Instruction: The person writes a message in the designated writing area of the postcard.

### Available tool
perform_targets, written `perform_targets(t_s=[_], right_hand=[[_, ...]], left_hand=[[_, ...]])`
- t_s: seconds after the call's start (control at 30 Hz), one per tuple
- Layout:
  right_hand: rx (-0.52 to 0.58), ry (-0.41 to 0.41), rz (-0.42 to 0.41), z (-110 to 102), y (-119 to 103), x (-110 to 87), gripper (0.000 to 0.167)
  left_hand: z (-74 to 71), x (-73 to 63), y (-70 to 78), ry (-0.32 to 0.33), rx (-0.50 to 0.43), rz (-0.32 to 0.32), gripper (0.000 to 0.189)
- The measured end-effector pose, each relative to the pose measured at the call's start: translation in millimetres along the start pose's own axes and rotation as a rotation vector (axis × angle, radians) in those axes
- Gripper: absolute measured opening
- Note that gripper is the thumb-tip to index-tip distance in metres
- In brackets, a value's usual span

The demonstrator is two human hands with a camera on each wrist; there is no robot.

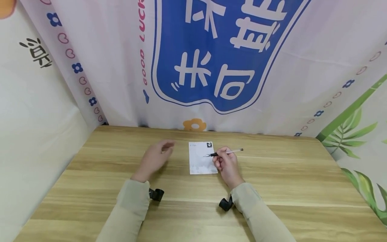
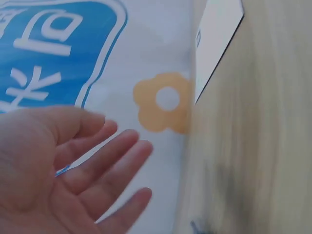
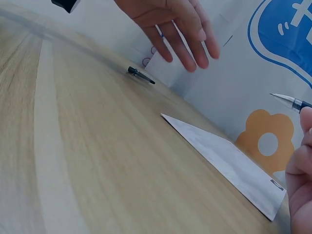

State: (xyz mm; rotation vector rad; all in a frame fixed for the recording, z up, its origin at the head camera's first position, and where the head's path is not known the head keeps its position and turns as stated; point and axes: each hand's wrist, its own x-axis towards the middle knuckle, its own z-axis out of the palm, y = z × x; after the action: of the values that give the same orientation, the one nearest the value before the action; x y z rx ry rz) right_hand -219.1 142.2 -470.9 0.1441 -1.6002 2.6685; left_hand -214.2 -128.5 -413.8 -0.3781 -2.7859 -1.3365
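Observation:
A white postcard-like sheet (image 1: 198, 164), with a small dark picture in its top right corner, lies flat on the table. My right hand (image 1: 228, 166) pinches a gel pen (image 1: 235, 151) with a clear barrel and black grip. In the right wrist view, the pen's bare tip (image 3: 285, 99) points left, raised off the table beyond the sheet (image 3: 229, 158). My left hand (image 1: 155, 159) hovers left of the sheet with loose, spread fingers and nothing in them, as the left wrist view of the hand (image 2: 83, 170) shows. Below it lies a black pen cap (image 3: 141, 75), hidden in the head view.
The wooden table (image 1: 181, 215) meets a white curtain (image 1: 121, 84) with a blue printed panel along its back edge. Pale cloth (image 1: 39, 141) hangs at the left, and leaf-printed cloth (image 1: 362, 127) at the right. A small black camera (image 1: 156, 195) sits at the left wrist.

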Motion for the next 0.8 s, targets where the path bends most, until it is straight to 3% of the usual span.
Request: perform_targets(t_s=[0.13,0.27,0.5,0.8], right_hand=[[-0.001,-0.003,0.007,-0.9,-0.2,-0.7,0.015],[-0.008,-0.009,0.009,-1.0,-0.1,-0.3,0.014],[-0.023,-0.031,0.015,0.0,-0.5,1.7,0.015],[-0.03,-0.029,0.021,-2.2,0.1,1.7,0.015]], left_hand=[[-9.6,0.7,-12.5,0.143,-0.005,-0.039,0.027],[-21.1,-1.2,-23.6,0.186,0.012,-0.103,0.028],[-42.4,-6.6,-30.2,0.131,0.031,-0.225,0.032],[-41.0,-5.2,-36.6,0.014,0.151,-0.28,0.027]])
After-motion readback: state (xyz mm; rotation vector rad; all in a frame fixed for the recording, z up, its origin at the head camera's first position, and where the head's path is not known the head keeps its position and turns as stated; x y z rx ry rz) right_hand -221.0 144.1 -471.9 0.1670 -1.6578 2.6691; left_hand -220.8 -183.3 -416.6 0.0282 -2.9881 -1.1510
